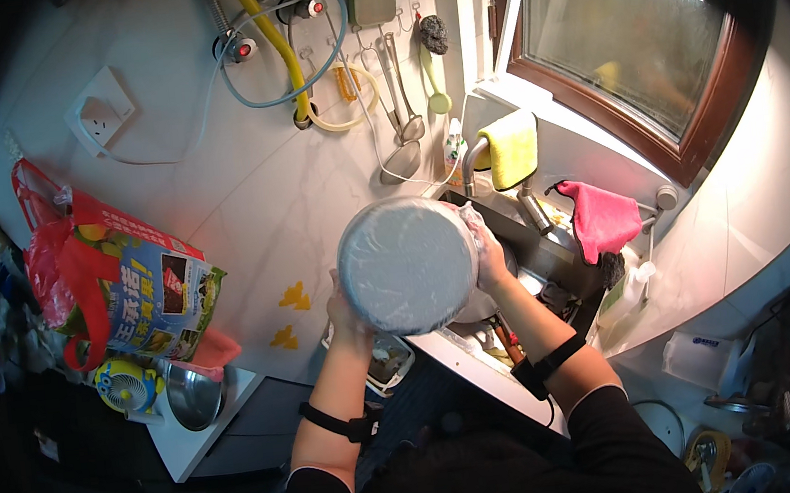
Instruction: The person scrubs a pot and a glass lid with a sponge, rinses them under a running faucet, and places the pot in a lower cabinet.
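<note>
Both hands hold up a large round grey-blue vessel [408,266], its broad flat face towards the camera and streaked with what looks like suds. My left hand [344,308] grips its left rim, the fingers mostly hidden behind it. At the right rim, my right hand [484,248] presses against it with a whitish crumpled cloth or pad [469,216] under the fingers. The vessel is in front of the left edge of a steel sink [582,264]. A yellow cloth [512,148] hangs over the faucet [533,210].
A pink cloth [603,219] and a whitish bottle [624,296] are at the sink's right. Ladles [401,160] hang on the wall. At left are a printed bag [150,291], a small fan [123,387] and a steel bowl [195,397]. A brown-framed window [617,40] is above the sink.
</note>
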Demonstrator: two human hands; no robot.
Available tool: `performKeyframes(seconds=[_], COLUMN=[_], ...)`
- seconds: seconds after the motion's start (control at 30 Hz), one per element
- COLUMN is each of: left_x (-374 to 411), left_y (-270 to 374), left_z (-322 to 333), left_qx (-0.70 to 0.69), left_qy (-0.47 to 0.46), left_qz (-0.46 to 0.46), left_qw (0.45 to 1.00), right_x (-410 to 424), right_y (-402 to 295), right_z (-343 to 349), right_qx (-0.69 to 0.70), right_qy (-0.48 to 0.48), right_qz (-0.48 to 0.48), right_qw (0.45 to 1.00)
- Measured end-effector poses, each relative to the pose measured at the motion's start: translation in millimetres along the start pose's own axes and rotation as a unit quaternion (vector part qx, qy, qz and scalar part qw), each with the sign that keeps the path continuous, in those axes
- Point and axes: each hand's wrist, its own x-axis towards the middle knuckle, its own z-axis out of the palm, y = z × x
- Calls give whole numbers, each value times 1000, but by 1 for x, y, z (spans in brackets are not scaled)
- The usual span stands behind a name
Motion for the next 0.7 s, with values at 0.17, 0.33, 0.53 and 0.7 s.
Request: performKeyframes(seconds=[0.17,0.33,0.53,0.7], left_x=[19,30,40,29], left_y=[-33,-48,-37,-23], left_z=[-5,9,10,9], left_qx=[-163,-142,-137,109], left_qy=[38,117,45,94], left_qz=[-87,-10,48,224], left_qw=[982,983,988,964], right_x=[-11,-18,-24,-12], right_y=[22,46,31,4], right_z=[30,41,69,99], right_qx=[-89,-535,-741,-684], right_qy=[91,194,64,-31], right_qz=[-190,-380,-388,-341], right_qw=[973,729,544,645])
